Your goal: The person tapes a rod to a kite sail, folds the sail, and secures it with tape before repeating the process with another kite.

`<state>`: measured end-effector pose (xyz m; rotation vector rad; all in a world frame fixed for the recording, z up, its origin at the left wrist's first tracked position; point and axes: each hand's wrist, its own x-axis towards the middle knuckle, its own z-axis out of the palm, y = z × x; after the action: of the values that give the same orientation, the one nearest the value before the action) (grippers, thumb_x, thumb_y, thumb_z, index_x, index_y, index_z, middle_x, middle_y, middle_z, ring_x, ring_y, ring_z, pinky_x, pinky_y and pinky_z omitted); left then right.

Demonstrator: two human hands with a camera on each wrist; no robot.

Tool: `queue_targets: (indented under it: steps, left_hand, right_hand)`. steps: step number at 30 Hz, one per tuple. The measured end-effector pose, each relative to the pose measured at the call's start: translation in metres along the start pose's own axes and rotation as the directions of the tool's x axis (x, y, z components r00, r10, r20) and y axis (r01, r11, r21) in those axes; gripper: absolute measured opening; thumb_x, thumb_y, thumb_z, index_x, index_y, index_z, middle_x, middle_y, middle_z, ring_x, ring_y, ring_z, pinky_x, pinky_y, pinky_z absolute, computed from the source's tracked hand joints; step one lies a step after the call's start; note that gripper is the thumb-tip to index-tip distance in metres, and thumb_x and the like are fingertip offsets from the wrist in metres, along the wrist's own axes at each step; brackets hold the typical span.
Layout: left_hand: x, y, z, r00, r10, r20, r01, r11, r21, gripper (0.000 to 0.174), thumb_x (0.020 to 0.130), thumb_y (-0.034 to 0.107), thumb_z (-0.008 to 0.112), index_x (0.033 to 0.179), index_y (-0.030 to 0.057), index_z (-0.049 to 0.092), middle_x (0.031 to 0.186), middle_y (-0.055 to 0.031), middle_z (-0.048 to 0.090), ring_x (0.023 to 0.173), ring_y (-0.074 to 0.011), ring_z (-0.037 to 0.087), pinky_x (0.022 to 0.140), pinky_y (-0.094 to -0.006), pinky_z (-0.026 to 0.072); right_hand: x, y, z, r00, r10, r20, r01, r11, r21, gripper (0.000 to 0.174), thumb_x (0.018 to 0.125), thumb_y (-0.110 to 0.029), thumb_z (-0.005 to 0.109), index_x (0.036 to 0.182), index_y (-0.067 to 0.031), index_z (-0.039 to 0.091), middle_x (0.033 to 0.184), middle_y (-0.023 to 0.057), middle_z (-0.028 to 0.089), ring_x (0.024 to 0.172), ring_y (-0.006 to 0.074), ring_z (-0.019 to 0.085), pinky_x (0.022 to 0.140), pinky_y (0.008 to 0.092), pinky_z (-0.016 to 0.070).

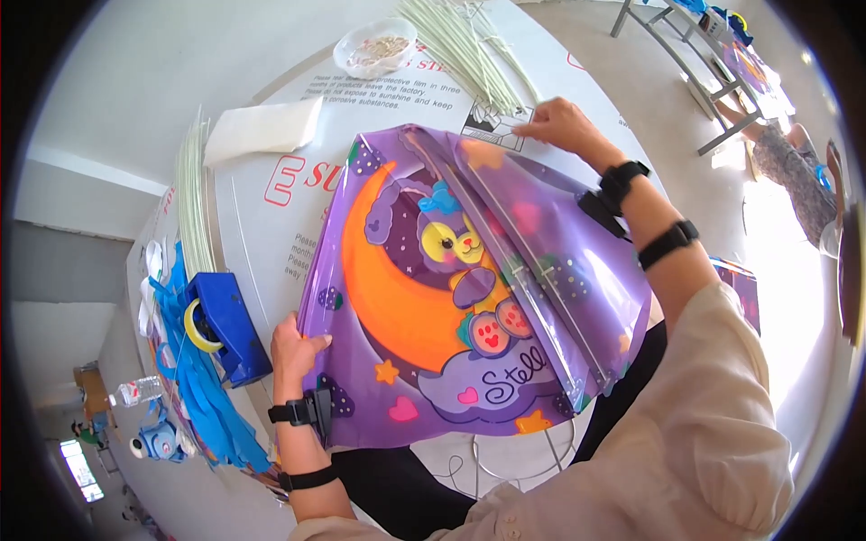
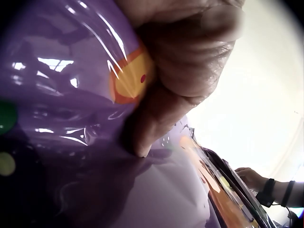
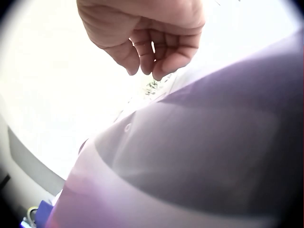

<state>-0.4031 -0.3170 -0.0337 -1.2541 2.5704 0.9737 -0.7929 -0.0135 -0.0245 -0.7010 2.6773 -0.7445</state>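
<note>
A shiny purple sheet [image 1: 451, 270] printed with a cartoon rabbit on an orange moon lies bulged up on the white table, with clear thin rods running across it. My left hand [image 1: 296, 347] grips its lower left edge. In the left wrist view the thumb [image 2: 180, 61] presses on top of the purple sheet [image 2: 57, 95]. My right hand [image 1: 559, 126] is at the sheet's top corner with its fingertips pinched together at the edge. The right wrist view shows those curled fingers [image 3: 147, 38] just beyond the purple sheet [image 3: 213, 156]. What lies between them is too small to make out.
A blue tape dispenser [image 1: 225, 325] and blue streamers [image 1: 194, 397] sit at the left. Thin white rods [image 1: 469, 50], a clear bowl [image 1: 374, 47] and a folded white sheet [image 1: 262, 126] lie at the back. A water bottle [image 1: 135, 390] is beyond the table's left edge.
</note>
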Motion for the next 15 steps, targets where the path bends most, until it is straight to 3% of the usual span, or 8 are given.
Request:
queue_targets:
  steps: [1,2,4,6,8,9,13,15]
  left_hand:
    - [0.001,-0.003,0.000,1.000,0.010,0.009,-0.010,1.000,-0.023,0.033,0.059,0.012,0.075,0.088,0.0017,0.062,0.076,-0.0135,0.066,0.069,-0.0268,0.064,0.066,-0.0348,0.0476]
    - [0.002,-0.004,0.000,1.000,0.021,0.021,-0.020,0.999,-0.044,0.032,0.059,0.012,0.075,0.087,0.0019,0.062,0.075,-0.0127,0.066,0.067,-0.0259,0.063,0.064,-0.0347,0.0477]
    - [0.003,-0.004,0.001,1.000,0.024,0.018,-0.023,0.999,-0.037,0.032,0.060,0.012,0.075,0.087,0.0020,0.062,0.074,-0.0119,0.065,0.065,-0.0244,0.063,0.062,-0.0337,0.0476]
    - [0.004,-0.003,-0.001,0.999,0.025,0.032,-0.024,0.999,-0.037,0.031,0.060,0.010,0.075,0.086,0.0012,0.062,0.072,-0.0101,0.064,0.062,-0.0210,0.062,0.061,-0.0316,0.0476]
    - [0.011,-0.010,-0.005,0.995,0.032,0.093,-0.022,0.994,-0.107,0.029,0.061,0.008,0.074,0.086,-0.0007,0.062,0.072,-0.0085,0.064,0.062,-0.0173,0.060,0.061,-0.0295,0.0480]
    - [0.017,-0.018,-0.005,0.991,0.057,0.121,-0.035,0.983,-0.179,0.029,0.061,0.006,0.074,0.086,-0.0017,0.062,0.072,-0.0076,0.064,0.063,-0.0156,0.060,0.062,-0.0284,0.0483]
    - [0.016,0.015,-0.006,0.966,0.196,0.167,-0.145,0.950,-0.276,0.030,0.061,0.004,0.073,0.088,-0.0023,0.063,0.077,-0.0076,0.065,0.066,-0.0145,0.060,0.065,-0.0273,0.0485]
    - [0.020,0.029,0.002,0.970,0.162,0.183,-0.116,0.965,-0.237,0.030,0.061,0.005,0.074,0.089,-0.0021,0.063,0.077,-0.0074,0.064,0.066,-0.0141,0.060,0.064,-0.0275,0.0482]
  right_hand:
    - [-0.014,0.004,0.000,0.994,-0.071,0.080,0.083,0.984,-0.159,0.048,0.066,-0.043,0.075,0.075,0.0027,0.064,0.070,0.0151,0.063,0.065,0.0203,0.060,0.062,0.0320,0.0472]
    - [-0.030,0.011,-0.003,0.974,-0.088,0.210,0.132,0.970,-0.206,0.052,0.063,-0.044,0.075,0.076,0.0042,0.064,0.071,0.0162,0.064,0.065,0.0257,0.060,0.063,0.0355,0.0471]
    - [-0.074,0.026,0.000,0.971,-0.205,0.124,0.221,0.966,-0.131,0.046,0.060,-0.036,0.077,0.078,0.0040,0.064,0.071,0.0157,0.064,0.066,0.0271,0.060,0.063,0.0365,0.0464]
    - [-0.105,0.028,-0.001,0.994,-0.111,0.018,0.113,0.981,-0.158,0.038,0.057,-0.023,0.077,0.082,0.0029,0.064,0.069,0.0139,0.063,0.065,0.0247,0.060,0.063,0.0360,0.0458]
    - [-0.100,0.040,-0.001,0.986,0.025,0.167,-0.022,1.000,-0.015,0.044,0.052,-0.018,0.077,0.088,0.0026,0.064,0.082,0.0222,0.064,0.082,0.0360,0.062,0.075,0.0406,0.0474]
    - [-0.096,0.046,0.001,0.983,0.017,0.182,-0.014,1.000,-0.019,0.042,0.053,-0.017,0.076,0.090,0.0004,0.064,0.083,0.0207,0.064,0.083,0.0365,0.061,0.075,0.0410,0.0475]
    - [-0.064,0.044,-0.011,0.999,-0.030,0.039,0.042,0.937,-0.347,0.050,0.057,-0.017,0.076,0.103,-0.0041,0.062,0.095,0.0174,0.064,0.093,0.0354,0.060,0.082,0.0416,0.0472]
    - [-0.058,0.042,-0.024,0.999,0.011,0.035,0.004,0.915,-0.403,0.050,0.061,-0.020,0.075,0.106,-0.0028,0.060,0.099,0.0197,0.062,0.097,0.0350,0.059,0.085,0.0396,0.0457]
